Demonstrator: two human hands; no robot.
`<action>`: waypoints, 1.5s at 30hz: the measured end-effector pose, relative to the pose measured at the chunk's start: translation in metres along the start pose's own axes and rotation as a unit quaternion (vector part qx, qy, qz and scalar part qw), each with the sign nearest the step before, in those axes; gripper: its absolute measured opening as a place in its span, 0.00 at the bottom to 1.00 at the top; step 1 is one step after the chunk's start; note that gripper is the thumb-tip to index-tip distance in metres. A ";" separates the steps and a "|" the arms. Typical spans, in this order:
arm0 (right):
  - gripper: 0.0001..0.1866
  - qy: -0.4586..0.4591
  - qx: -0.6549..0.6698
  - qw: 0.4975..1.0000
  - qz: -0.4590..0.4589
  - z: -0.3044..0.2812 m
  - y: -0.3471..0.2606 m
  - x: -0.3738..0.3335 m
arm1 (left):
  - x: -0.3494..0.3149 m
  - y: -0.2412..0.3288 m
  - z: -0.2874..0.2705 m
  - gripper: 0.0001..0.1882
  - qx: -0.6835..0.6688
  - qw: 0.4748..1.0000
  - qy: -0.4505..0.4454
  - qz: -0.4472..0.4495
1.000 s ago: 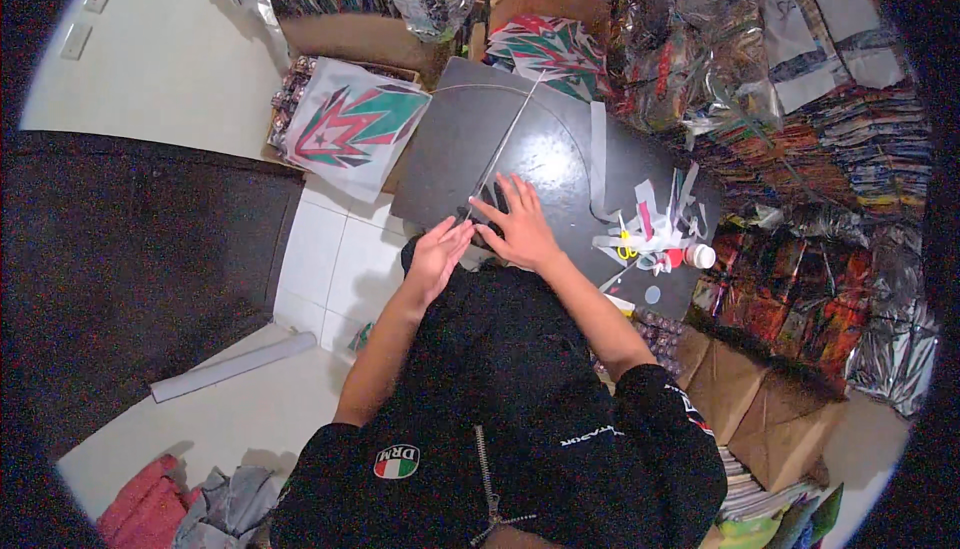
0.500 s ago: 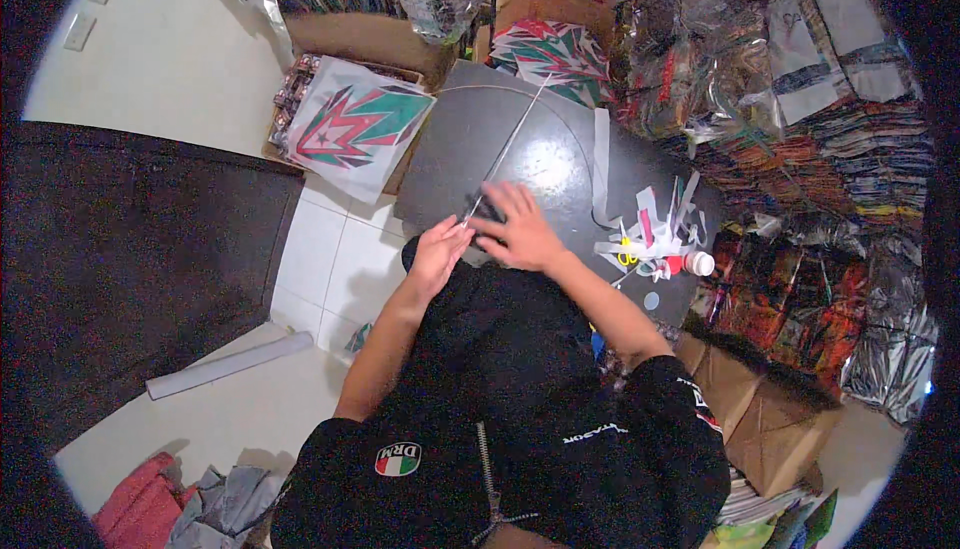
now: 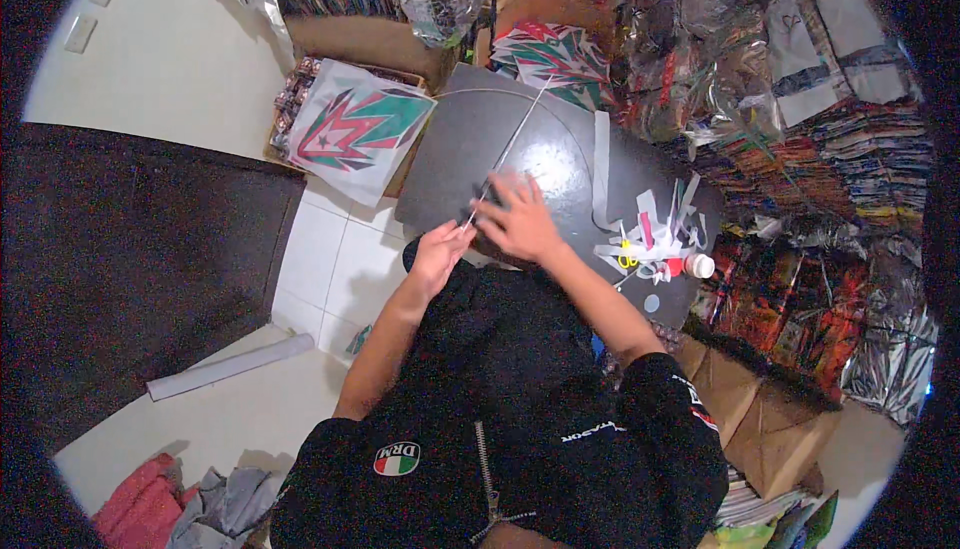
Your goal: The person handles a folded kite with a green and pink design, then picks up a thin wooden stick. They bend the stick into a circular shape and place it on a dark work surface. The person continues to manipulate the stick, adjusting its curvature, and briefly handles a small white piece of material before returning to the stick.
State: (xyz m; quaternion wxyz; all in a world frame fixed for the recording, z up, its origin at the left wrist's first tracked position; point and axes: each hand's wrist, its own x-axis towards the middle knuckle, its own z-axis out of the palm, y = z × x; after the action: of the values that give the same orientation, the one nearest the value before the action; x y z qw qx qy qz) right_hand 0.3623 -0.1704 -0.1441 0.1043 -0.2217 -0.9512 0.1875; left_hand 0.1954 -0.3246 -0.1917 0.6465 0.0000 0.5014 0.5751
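A dark grey sheet (image 3: 500, 139) lies flat on a low board in front of me, with a thin pale stick (image 3: 515, 134) running diagonally across it. My left hand (image 3: 438, 254) pinches the near end of the stick at the sheet's near edge. My right hand (image 3: 518, 219) presses flat on the sheet just right of that end, fingers spread. A thin curved line arcs across the sheet's far part.
White paper strips, yellow-handled scissors (image 3: 628, 254) and a small glue bottle (image 3: 690, 266) lie at the sheet's right. A red-green-white kite (image 3: 355, 129) sits left, another kite (image 3: 555, 54) behind. Stacks of coloured packets crowd the right. A white roll (image 3: 230, 366) lies on the floor.
My right hand has shifted slightly along the sheet's near edge and my left hand has closed on the stick's end; the rest is unchanged.
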 end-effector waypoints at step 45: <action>0.26 -0.002 0.071 0.997 0.011 0.019 0.009 0.000 | -0.008 0.002 0.010 0.45 0.112 0.987 0.025 0.111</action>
State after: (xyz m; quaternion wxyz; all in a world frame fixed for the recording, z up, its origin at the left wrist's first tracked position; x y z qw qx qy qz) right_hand 0.3604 -0.1688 -0.1654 0.1160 -0.2235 -0.9332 0.2562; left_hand 0.2016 -0.3238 -0.1800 0.5622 0.1136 0.5752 0.5832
